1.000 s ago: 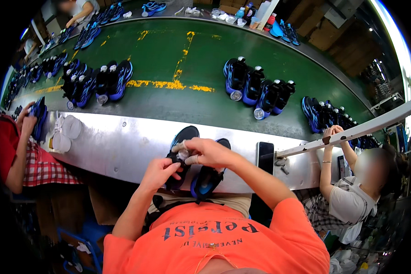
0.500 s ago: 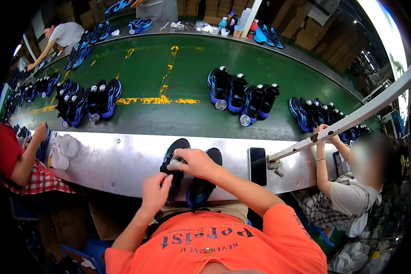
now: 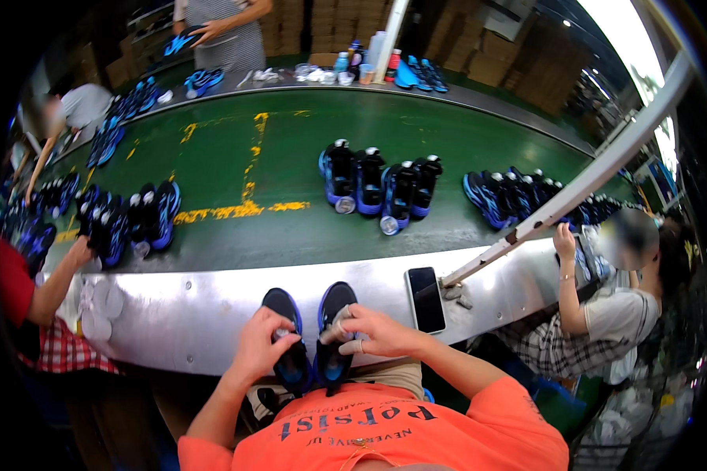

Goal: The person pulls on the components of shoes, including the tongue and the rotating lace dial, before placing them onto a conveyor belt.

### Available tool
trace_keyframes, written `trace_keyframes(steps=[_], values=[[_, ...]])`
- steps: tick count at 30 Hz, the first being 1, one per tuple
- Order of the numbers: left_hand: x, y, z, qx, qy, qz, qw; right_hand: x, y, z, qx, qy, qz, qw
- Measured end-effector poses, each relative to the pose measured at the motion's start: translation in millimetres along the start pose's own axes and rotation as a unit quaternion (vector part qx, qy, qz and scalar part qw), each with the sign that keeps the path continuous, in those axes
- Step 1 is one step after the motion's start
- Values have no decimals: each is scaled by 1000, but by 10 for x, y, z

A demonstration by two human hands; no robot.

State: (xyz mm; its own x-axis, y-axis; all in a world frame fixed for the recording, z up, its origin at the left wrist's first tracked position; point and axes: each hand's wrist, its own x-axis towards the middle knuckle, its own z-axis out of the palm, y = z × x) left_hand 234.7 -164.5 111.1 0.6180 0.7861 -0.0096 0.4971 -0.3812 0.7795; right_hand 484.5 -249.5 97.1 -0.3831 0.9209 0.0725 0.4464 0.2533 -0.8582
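Two black shoes with blue-purple soles stand side by side before me on the metal ledge, toes pointing away. Over the left shoe [image 3: 292,363] is my left hand [image 3: 261,341], its fingertips closed around something small and whitish that I cannot make out. My right hand [image 3: 373,331] reaches over the right shoe [image 3: 337,295], its fingers at the lacing area and the thumb apart from them. Beige finger covers sit on some of its fingertips. Both hands partly hide the shoe openings.
A black-screened phone [image 3: 426,300] lies right of the shoes, near a slanting metal post [image 3: 518,235] and small grey lumps [image 3: 457,295]. Beyond the ledge, a green belt [image 3: 212,157] carries groups of shoes [image 3: 377,184]. White cups [image 3: 96,323] stand left. Co-workers sit on both sides.
Both hands were together at the left shoe. My right hand has moved right, onto the right shoe, while the left stays at the left shoe. The view has also shifted.
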Motion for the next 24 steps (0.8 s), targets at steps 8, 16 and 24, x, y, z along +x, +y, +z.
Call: trace_keyframes(steps=[8, 16, 24], values=[[-56, 79, 57, 14, -17, 7, 1000, -98, 17, -88, 48, -14, 64, 997], [-58, 191, 10, 148, 162, 174, 960, -131, 92, -124, 34, 7, 60, 998], [-220, 283, 705, -429, -110, -283, 851, 13, 332, -119, -1, 45, 7, 999]])
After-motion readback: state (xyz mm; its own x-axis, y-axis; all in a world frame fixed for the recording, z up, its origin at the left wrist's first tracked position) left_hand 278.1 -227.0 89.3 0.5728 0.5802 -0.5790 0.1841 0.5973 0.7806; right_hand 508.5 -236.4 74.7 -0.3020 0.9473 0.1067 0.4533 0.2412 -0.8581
